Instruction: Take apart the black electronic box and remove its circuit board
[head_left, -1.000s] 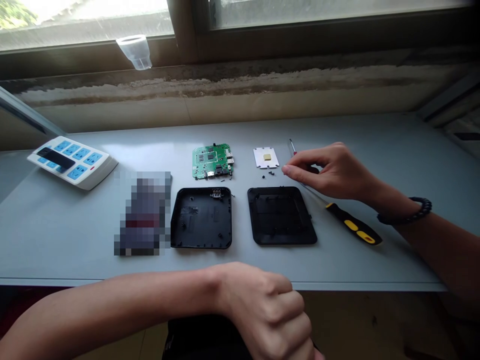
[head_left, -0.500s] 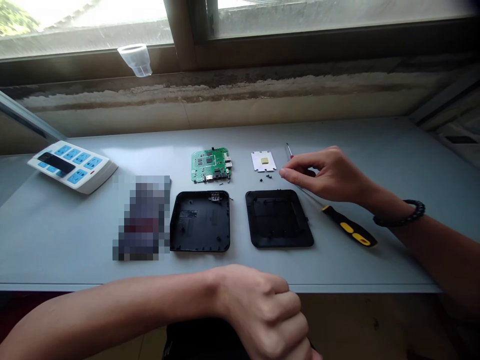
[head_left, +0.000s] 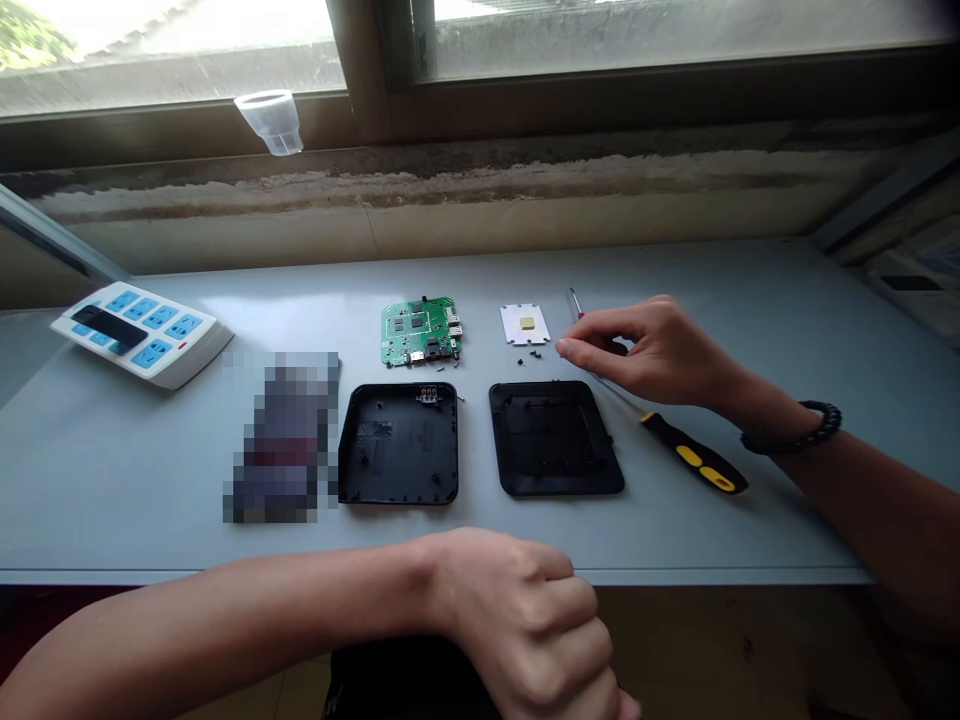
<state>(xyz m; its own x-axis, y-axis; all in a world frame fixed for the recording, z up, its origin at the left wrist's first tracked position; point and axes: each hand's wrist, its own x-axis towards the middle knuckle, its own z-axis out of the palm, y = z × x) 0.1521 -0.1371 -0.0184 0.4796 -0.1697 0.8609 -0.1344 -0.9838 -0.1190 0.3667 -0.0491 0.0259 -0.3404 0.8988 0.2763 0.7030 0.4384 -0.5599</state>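
Observation:
My right hand (head_left: 641,350) hovers above the pale grey table (head_left: 480,275), its fingertips pinched together just right of several tiny black screws (head_left: 534,353). Nothing shows between those fingers. A yellow-and-black screwdriver (head_left: 694,455) lies under the wrist, its thin shaft passing beneath my hand. Left of the screws are a white plate with a gold square (head_left: 525,324) and a green circuit board (head_left: 420,332). Two black plastic case halves (head_left: 397,445) (head_left: 555,440) lie open below them. My left hand (head_left: 525,625) is a closed fist at the table's front edge, touching none of these parts.
A white power strip with blue sockets (head_left: 142,335) lies at the far left. Next to the case is a pixelated, unreadable object (head_left: 281,440). A thin red-marked tool (head_left: 576,303) lies above my right fingers. A clear plastic cup (head_left: 268,122) sits on the window ledge behind.
The whole view has drifted slightly, with the table items sitting a little lower and further left. Both hands keep their poses, and no object has been picked up or let go.

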